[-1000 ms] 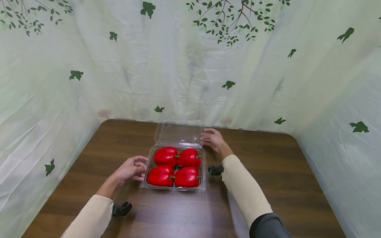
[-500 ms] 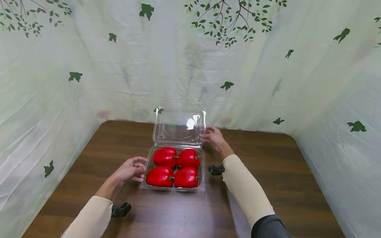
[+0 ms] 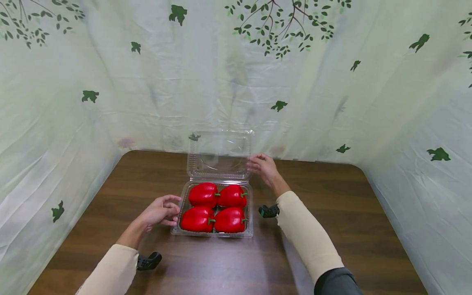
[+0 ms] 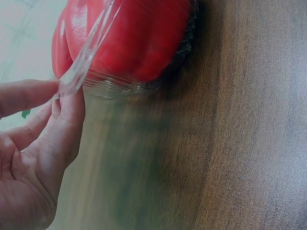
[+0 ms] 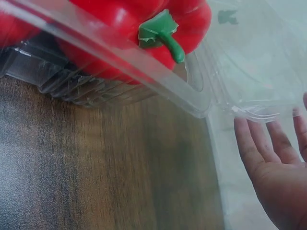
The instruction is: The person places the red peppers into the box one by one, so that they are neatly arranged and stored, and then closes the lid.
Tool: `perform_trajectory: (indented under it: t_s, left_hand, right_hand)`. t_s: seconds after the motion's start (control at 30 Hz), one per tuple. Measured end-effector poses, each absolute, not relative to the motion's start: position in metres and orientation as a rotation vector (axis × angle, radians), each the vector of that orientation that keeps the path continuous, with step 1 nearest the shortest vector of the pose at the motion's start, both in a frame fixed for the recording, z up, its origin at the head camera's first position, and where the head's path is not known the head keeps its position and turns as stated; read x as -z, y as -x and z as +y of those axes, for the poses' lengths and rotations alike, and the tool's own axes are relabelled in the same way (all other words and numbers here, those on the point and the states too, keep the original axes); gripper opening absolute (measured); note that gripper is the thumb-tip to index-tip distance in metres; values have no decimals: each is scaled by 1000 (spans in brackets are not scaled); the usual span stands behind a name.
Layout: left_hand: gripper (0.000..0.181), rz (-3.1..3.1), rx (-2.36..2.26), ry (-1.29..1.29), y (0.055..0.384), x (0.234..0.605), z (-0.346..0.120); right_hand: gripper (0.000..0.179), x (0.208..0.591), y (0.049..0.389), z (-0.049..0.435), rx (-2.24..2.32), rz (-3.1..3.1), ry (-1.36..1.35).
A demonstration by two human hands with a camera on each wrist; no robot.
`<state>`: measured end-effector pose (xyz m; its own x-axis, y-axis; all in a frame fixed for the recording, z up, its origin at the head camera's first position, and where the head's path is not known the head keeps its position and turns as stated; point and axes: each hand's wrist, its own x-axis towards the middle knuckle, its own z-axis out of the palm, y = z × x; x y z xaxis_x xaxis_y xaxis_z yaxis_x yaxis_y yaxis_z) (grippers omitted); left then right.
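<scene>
Several red bell peppers (image 3: 230, 220) with green stems lie in a clear plastic clamshell container (image 3: 211, 234) on the table. Its hinged lid (image 3: 219, 157) stands raised at the back. My left hand (image 3: 159, 212) is at the container's left side; in the left wrist view, the thumb and a finger pinch the thin rim (image 4: 76, 76). My right hand (image 3: 263, 167) is at the lid's right edge, fingers extended. In the right wrist view, its fingertips (image 5: 241, 125) touch the lower edge of the lid (image 5: 259, 72).
The brown wooden table (image 3: 332, 213) reaches back to a pale curtain (image 3: 221, 82) printed with leaves and branches, which also hangs along both sides. Black wrist devices (image 3: 149, 261) sit on both cream sleeves (image 3: 306, 233).
The lid has swung from leaning low at the back to a more upright position, with the right hand beside it rising slightly. The left hand and the peppers have stayed in place.
</scene>
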<state>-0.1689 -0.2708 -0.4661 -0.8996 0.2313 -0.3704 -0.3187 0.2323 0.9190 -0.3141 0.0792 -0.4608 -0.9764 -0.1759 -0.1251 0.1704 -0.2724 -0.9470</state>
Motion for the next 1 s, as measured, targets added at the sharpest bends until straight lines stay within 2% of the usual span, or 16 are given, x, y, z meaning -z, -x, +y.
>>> perform_trajectory:
  t_s: [0.4, 0.63, 0.9, 1.0]
  left_hand:
    - [43, 2075, -1716, 66, 167, 466, -271]
    - [43, 2078, -1709, 57, 167, 465, -271]
    - [44, 2082, -1704, 64, 166, 464, -271]
    - [44, 2085, -1699, 66, 166, 464, -271]
  right_hand:
    - [10, 455, 309, 79, 2395, 1724, 35]
    - [1, 450, 305, 79, 2415, 1710, 94]
    - [35, 444, 301, 81, 2387, 1737, 179]
    - [41, 442, 299, 82, 2362, 1749, 218]
